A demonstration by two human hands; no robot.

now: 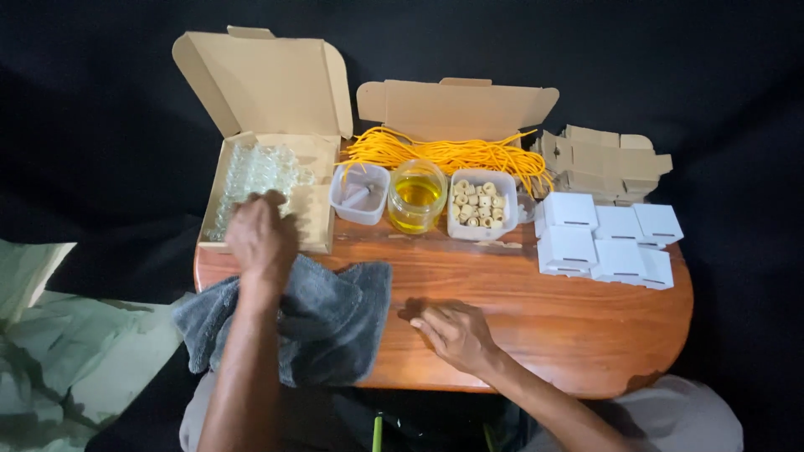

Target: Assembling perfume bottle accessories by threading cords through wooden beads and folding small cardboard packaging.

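Jar [416, 196] between two tubs [359, 193], boxes [606, 236] right.

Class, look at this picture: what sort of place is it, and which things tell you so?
Probably a small home craft or packing table: a box of small glass bottles, a jar of yellow liquid, a tub of corks and folded white boxes.

Single view, head-worn camera. Looks steeply down and forward from above the person's lap onto an oval wooden table [544, 310]. Near edge of the table sits low in frame; far edge meets black backdrop cloth [670, 67] at top. Both forearms enter from the bottom edge, left hand [261, 238] reaching farther in than right hand [452, 333]. Range is close: the table fills most of the width, open cardboard boxes [268, 84] toward the top. No second view to overlap.
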